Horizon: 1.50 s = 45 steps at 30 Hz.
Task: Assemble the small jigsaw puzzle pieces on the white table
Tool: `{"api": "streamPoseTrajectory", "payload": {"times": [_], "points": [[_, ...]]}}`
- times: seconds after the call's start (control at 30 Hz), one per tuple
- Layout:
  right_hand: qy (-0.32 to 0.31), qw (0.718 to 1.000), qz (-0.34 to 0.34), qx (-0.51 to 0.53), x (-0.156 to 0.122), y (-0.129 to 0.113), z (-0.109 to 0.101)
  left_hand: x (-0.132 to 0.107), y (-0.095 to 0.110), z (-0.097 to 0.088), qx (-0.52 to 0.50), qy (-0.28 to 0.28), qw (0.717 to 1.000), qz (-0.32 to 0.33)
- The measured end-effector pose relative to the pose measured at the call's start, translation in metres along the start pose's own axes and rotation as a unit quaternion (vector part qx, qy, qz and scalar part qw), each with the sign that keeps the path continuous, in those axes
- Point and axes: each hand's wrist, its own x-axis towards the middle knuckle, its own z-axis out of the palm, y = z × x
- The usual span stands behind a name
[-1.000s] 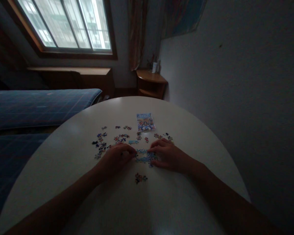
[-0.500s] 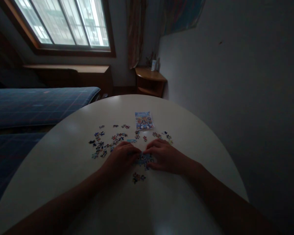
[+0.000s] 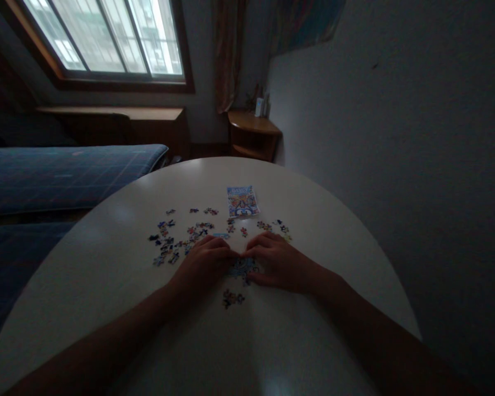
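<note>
A joined patch of blue jigsaw puzzle (image 3: 241, 267) lies on the white round table between my hands. My left hand (image 3: 208, 258) is curled at the patch's left side, its fingertips on the upper edge. From the right, my right hand (image 3: 274, 259) grips it, index finger at the top and thumb lower down. The fingertips of both hands nearly meet and cover part of the patch. Just below it sits a small cluster of puzzle pieces (image 3: 232, 298). Beyond my hands is a picture sheet (image 3: 242, 202) with a blue cartoon character.
Many loose puzzle pieces (image 3: 164, 247) spread to the left of my left hand. More pieces (image 3: 264, 226) lie behind my right hand. The round table (image 3: 313, 330) stands near a plaid mattress (image 3: 66, 176) on the left and a wall (image 3: 388, 154) on the right.
Both hands stay at the puzzle patch; the fingertips have drawn slightly closer together at its upper edge. The loose pieces and the picture sheet have not moved on the table.
</note>
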Motion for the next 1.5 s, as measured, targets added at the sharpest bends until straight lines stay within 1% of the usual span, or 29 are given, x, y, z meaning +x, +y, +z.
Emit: {"api": "streamPoseTrajectory", "payload": {"times": [0.17, 0.3, 0.53, 0.83, 1.03, 1.17, 1.3, 1.4, 1.5], "points": [[-0.002, 1.000, 0.011, 0.004, 0.001, -0.001, -0.001, -0.002, -0.004, 0.002, 0.004, 0.015, 1.000, -0.008], [0.002, 1.000, 0.007, 0.001, 0.000, -0.002, -0.001, -0.001, -0.007, 0.002, 0.002, 0.015, 1.000, -0.004], [0.005, 1.000, 0.002, -0.006, 0.000, 0.000, 0.000, 0.000, -0.005, 0.000, -0.007, 0.026, 1.000, 0.000], [0.004, 1.000, 0.003, -0.006, 0.000, -0.001, 0.000, 0.000, -0.009, 0.001, 0.008, 0.014, 1.000, 0.017], [-0.002, 1.000, 0.005, -0.019, 0.000, -0.001, 0.000, 0.000, -0.006, -0.006, 0.060, -0.008, 0.997, 0.056], [0.005, 1.000, -0.002, -0.022, -0.001, -0.001, 0.000, -0.001, -0.007, -0.008, 0.105, -0.006, 0.989, 0.101], [0.008, 1.000, -0.002, -0.021, 0.000, -0.001, 0.000, -0.003, -0.005, -0.009, 0.153, -0.020, 0.976, 0.152], [0.003, 1.000, -0.004, -0.021, 0.000, -0.001, 0.000, -0.005, -0.003, -0.011, 0.179, -0.032, 0.970, 0.162], [0.007, 1.000, -0.002, -0.023, 0.000, -0.001, 0.000, -0.005, -0.003, -0.010, 0.171, -0.029, 0.972, 0.161]]}}
